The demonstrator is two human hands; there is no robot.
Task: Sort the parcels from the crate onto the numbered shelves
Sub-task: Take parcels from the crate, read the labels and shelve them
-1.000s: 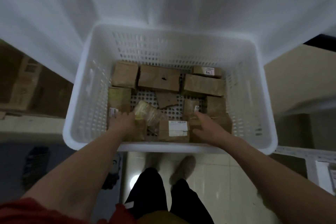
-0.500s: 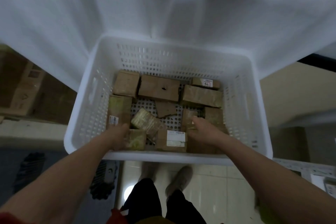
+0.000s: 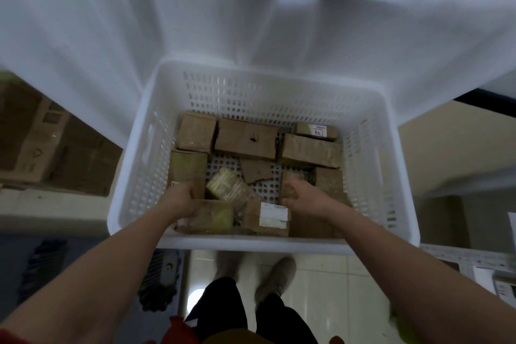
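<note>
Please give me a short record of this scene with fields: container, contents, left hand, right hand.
container: white perforated crate
contents: brown parcels; labelled parcel at near wall
left hand: grips near-left parcel
right hand: fingers curled over right-side parcels; grip unclear

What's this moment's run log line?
left hand: grips brown cardboard parcel; right hand: open, empty; white perforated plastic crate: partly full

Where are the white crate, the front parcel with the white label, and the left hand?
white crate [image 3: 265,244]: head view, on its near rim.
labelled parcel [image 3: 273,213]: head view, on its white label.
left hand [image 3: 183,200]: head view, on the back of the hand.
</note>
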